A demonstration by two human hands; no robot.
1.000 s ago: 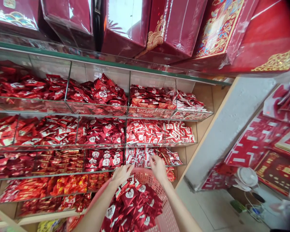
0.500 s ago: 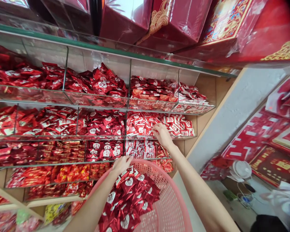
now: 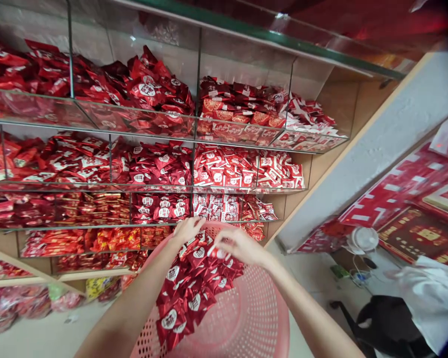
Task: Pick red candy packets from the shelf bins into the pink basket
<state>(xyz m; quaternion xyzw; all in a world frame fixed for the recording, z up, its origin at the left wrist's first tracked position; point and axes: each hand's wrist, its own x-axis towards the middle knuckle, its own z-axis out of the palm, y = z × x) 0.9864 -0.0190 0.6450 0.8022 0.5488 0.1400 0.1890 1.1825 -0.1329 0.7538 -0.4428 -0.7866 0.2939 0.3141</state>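
A pink perforated basket (image 3: 246, 323) is held up in front of glass shelves. Dark red foil packets (image 3: 194, 293) with white round labels are piled in its left half. My left hand (image 3: 188, 229) grips the basket's far rim, fingers curled over it. Over the basket's middle, my right hand (image 3: 236, 246) pinches a small red and white packet (image 3: 216, 252) between its fingertips, just above the pile.
Tiered glass shelves (image 3: 194, 134) with dividers hold heaps of red sweet packets; the red and white ones (image 3: 246, 171) lie in the right compartments. A white wall edge (image 3: 358, 164) runs down the right. A small white fan (image 3: 362, 239) and a person in white (image 3: 429, 298) are at lower right.
My right hand has come back from the shelf of red and white packets to above the basket, with a small packet in it. The view tilted down.
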